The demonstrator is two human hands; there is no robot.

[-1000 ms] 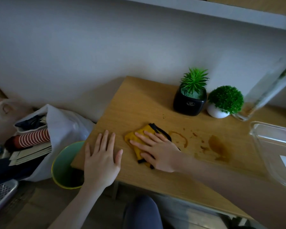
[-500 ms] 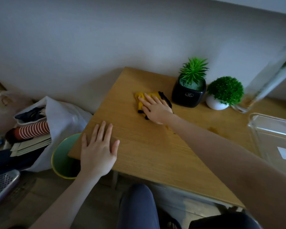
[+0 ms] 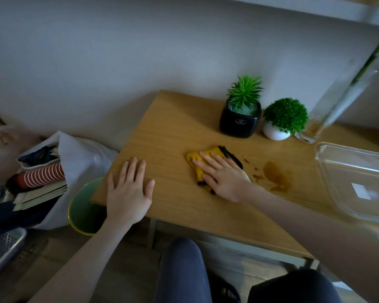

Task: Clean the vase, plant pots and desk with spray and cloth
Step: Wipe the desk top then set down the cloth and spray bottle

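Pressing flat on a yellow cloth (image 3: 202, 162), the right hand (image 3: 224, 178) lay with straight, spread fingers on the worktop (image 3: 177, 130), gripping nothing; the cloth sat under its palm, just left of a brown spill (image 3: 277, 177) and a scatter of small brown spots. The left hand (image 3: 127, 191) rested open and flat near the worktop's front left corner, holding nothing, apparently as a brace.

From the head view, several risks could be judged. A wide sweep toward the wall might knock the black pot (image 3: 240, 122) or the white pot (image 3: 275, 133), which stood touching or nearly so at the back. The tall glass vase (image 3: 335, 106), just beside the white pot, looked the easiest to topple. Dragging the cloth through the spill could smear it rather than lift it, and a stroke to the right might bump the clear glass dish (image 3: 354, 182) lying close to the stain. Liquid pushed leftward could run off the edge toward the green bin (image 3: 83, 206) and the white bag (image 3: 79, 158) below.

No spray bottle was in sight. The vase's top and the dish's right side were cut off by the frame, the room was dim, and whether the cloth was damp could not be told. The cloth's underside was hidden by the hand.
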